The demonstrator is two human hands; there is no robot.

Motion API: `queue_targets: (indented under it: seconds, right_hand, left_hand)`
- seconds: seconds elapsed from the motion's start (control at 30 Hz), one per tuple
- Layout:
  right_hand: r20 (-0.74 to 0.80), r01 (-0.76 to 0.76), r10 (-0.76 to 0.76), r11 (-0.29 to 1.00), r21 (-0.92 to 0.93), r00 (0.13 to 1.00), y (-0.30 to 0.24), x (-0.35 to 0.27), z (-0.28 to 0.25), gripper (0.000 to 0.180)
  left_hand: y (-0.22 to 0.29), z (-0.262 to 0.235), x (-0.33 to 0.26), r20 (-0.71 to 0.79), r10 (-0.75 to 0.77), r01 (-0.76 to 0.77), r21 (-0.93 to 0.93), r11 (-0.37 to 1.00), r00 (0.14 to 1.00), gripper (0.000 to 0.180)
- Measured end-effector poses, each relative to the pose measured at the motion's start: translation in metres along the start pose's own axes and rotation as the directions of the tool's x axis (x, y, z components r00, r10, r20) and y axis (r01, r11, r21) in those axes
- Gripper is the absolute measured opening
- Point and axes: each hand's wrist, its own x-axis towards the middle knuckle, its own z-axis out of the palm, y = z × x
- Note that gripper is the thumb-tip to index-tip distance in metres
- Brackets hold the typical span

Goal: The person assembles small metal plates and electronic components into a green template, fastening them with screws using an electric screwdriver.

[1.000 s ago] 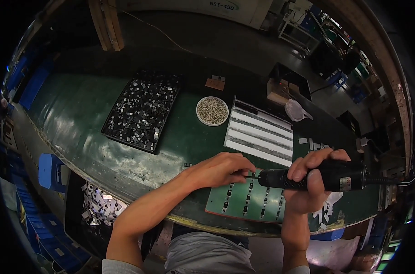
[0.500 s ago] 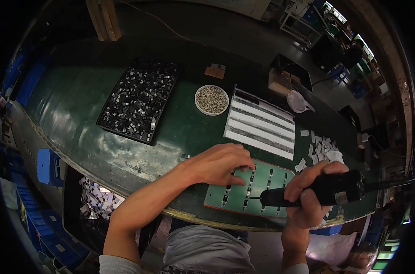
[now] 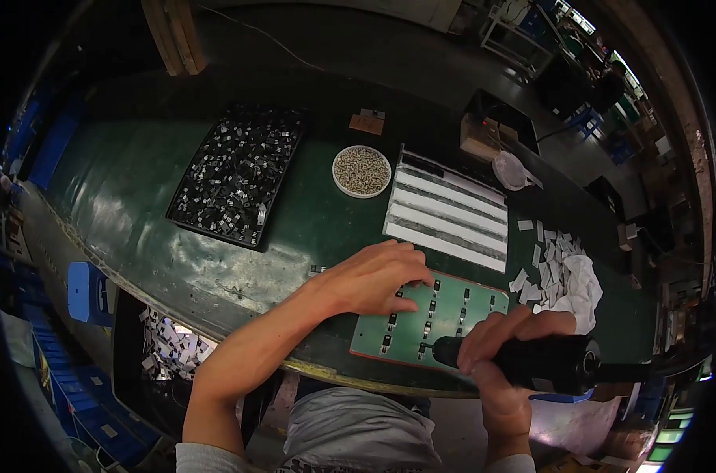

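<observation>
- Green board [image 3: 445, 319]: flat, rectangular, matte, w/ small dark parts in rows; lies at near edge of bench [image 3: 137, 197], between both hands.
- Left hand [image 3: 374, 276]: fingers spread apart, pressed flat on board's left end; gripping nothing.
- Right hand [image 3: 504, 355]: clamped round driver [image 3: 531, 363], a black cylindrical power tool w/ smooth body, lying roughly level, tip toward board's lower edge; tip contact w/ board can't be told.
- Bench: dark green, worn, scuffed surface, curved by lens.
- Black tray [image 3: 240, 177]: rectangular, shallow, left of centre; full of small shiny metal-and-black parts, too many to count.
- White dish [image 3: 362, 169]: round, one only, right of tray; filled w/ tiny pale granular bits, prob. screws.
- Striped pad [image 3: 449, 209]: rectangular, approx. five white strips w/ dark gaps between, just behind board.
- White slips [image 3: 551, 252]: loose papery squares scattered right of pad, count unclear.
- White cloth [image 3: 583, 288]: crumpled, soft, just right of board.
- Small brown block [image 3: 367, 124]: one, behind dish.
- Bin [image 3: 165, 347] below bench edge: holds more pale small pieces.
</observation>
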Motion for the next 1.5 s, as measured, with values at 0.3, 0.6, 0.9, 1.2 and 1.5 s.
queue_targets:
  seconds: [0.3, 0.6, 0.9, 1.2, 1.5]
  right_hand:
    - [0.273, 0.148, -0.102, 0.976, -0.156, 0.957, -0.001, 0.005, -0.013, 0.063]
    - [0.024, 0.185, -0.194, 0.961, 0.206, 0.981, -0.020, -0.013, -0.019, 0.036]
    - [-0.095, 0.168, -0.154, 0.972, 0.163, 0.983, -0.011, -0.018, -0.042, 0.055]
    - [-0.174, 0.172, -0.148, 0.976, 0.136, 0.974, -0.010, -0.017, -0.056, 0.056]
    - [-0.177, 0.319, -0.307, 0.947, 0.041, 0.935, -0.008, -0.005, -0.067, 0.055]
  left_hand:
    - [-0.005, -0.020, 0.004, -0.221, -0.293, 0.266, -0.148, 0.953, 0.930, 0.034]
    - [-0.076, -0.069, 0.022, -0.517, -0.494, 0.694, 0.323, 0.643, 0.699, 0.029]
    - [-0.085, -0.065, 0.048, -0.490, -0.467, 0.633, 0.257, 0.730, 0.736, 0.028]
    - [-0.091, -0.059, 0.047, -0.531, -0.395, 0.618, 0.347, 0.705, 0.749, 0.014]
    - [-0.077, -0.060, 0.044, -0.592, -0.344, 0.615, 0.345, 0.709, 0.729, 0.011]
